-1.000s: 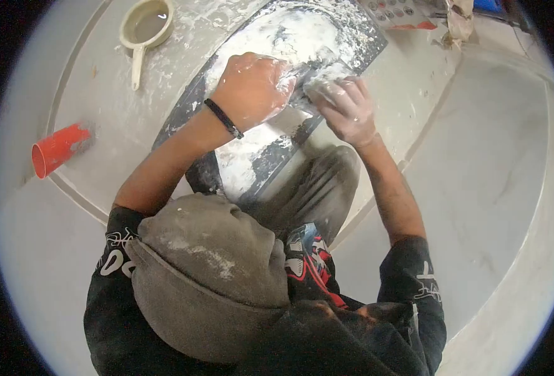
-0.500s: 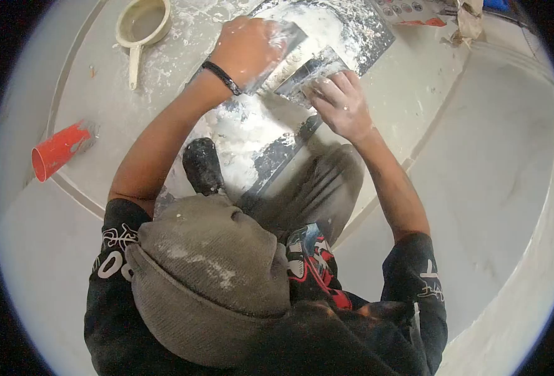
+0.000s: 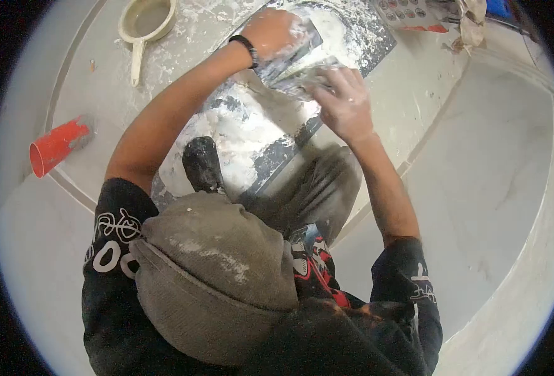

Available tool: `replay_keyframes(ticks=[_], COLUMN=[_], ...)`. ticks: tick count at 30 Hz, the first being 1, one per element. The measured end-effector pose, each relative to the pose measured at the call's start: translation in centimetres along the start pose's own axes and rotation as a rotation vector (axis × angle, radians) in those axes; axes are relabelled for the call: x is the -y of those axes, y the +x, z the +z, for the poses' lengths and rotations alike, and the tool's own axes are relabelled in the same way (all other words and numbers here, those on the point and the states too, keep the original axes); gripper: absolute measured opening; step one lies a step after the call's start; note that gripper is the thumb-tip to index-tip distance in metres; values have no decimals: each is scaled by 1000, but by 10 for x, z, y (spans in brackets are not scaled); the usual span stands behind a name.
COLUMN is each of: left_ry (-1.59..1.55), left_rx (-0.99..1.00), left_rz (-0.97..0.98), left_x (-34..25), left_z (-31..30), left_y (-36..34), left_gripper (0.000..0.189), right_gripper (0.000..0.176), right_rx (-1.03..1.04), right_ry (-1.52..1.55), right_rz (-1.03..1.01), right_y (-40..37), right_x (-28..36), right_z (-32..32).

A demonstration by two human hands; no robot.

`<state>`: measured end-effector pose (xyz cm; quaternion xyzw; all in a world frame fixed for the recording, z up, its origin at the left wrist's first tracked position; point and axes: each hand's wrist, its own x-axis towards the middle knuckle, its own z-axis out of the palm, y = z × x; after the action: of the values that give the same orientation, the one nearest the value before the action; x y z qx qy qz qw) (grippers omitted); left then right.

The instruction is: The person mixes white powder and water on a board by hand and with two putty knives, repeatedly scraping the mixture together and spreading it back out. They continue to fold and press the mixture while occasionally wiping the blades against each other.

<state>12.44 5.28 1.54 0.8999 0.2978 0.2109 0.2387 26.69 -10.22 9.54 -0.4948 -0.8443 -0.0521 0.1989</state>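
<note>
My left hand (image 3: 277, 36), with a black band at its wrist, is closed on a flat grey blade (image 3: 308, 42) coated in white material. White-dusted and slightly blurred, my right hand (image 3: 346, 103) pinches a second flat blade (image 3: 295, 83), smeared by motion. The two blades are close together; whether they touch I cannot tell. Under both hands lies a dark board (image 3: 377, 47) covered with white powder and paste (image 3: 239, 135).
A pale handled pot (image 3: 146, 19) stands at the upper left, and a red cup (image 3: 57, 147) lies on its side at the left. A printed bag (image 3: 411, 14) is at the top right. My shoe (image 3: 203, 164) rests beside the board.
My left hand has moved up and slightly right with its blade. The blade in my right hand has shifted a little left and turned, now blurred.
</note>
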Motion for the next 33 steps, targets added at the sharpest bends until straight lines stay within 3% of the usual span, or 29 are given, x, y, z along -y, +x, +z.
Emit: replay_keyframes(ticks=[2,3,4,6,7,8,10,11,13,14,15,16,18,19,20,22,23,24,26,28,30,33], left_ry=[-74,-86,-82,-581,-31,-33,186,-429,-381,-335,-573,-572,38,-214,-211,-650,-287,-287,-56,-55,-62,-98], left_rx=[-49,-17,-16,9,2,7,379,264,232,201,202,208,261,208,208,-11,-58,-56,-170,-202,-279,-268], left_rz=[-117,-259,-266,-568,-96,-89,-203,-527,-412,-301,-482,-476,-21,-178,-174,-435,-389,-395,-57,30,284,310], left_x=[13,12,18,37,47,42,28,36,24,13,-4,4,21,17,4,-22,-35,-41,-47,-39,-32,-32], left_z=[-3,-10,-6,12,18,16,8,21,11,1,-14,-7,4,6,-2,-25,-38,-43,-49,-40,-35,-26], left_y=[-4,-7,-12,-26,-37,-35,-30,-35,-36,-37,-37,-39,-37,-38,-39,-43,-44,-52,-60,-70,-74,-81], left_gripper=[46,43,43,29,23,23,25,25,25,24,21,21,22,28,28,32,37,37,42,47,51,49], right_gripper=[18,23,29,31,32,32,31,31,29,29,28,26,24,23,23,21,22,24,26,28,34,37], right_rx=[0,-68,-133,-171,-211,-98,156,153,-39,-40,-31,-22,40,-18,-74,-215,-272,-329,-267,-200,-117,-26], right_ry=[29,131,238,219,194,296,467,466,80,80,35,-13,85,166,250,367,445,522,437,340,436,393], right_rz=[107,356,604,564,526,548,703,703,193,193,260,331,562,671,774,806,852,897,813,733,667,575], right_y=[-14,-23,-29,-30,-30,-38,-28,-26,-23,-21,-19,-18,-12,-11,-12,-30,-37,-38,-31,-27,-26,-21], right_x=[-6,-7,-6,3,8,19,49,51,45,35,22,8,-21,-34,-47,-70,-74,-67,-43,-17,6,27], right_z=[-8,-13,-15,-17,-19,-13,-12,-5,13,19,26,30,28,22,16,2,-8,-21,-55,-82,-92,-86])
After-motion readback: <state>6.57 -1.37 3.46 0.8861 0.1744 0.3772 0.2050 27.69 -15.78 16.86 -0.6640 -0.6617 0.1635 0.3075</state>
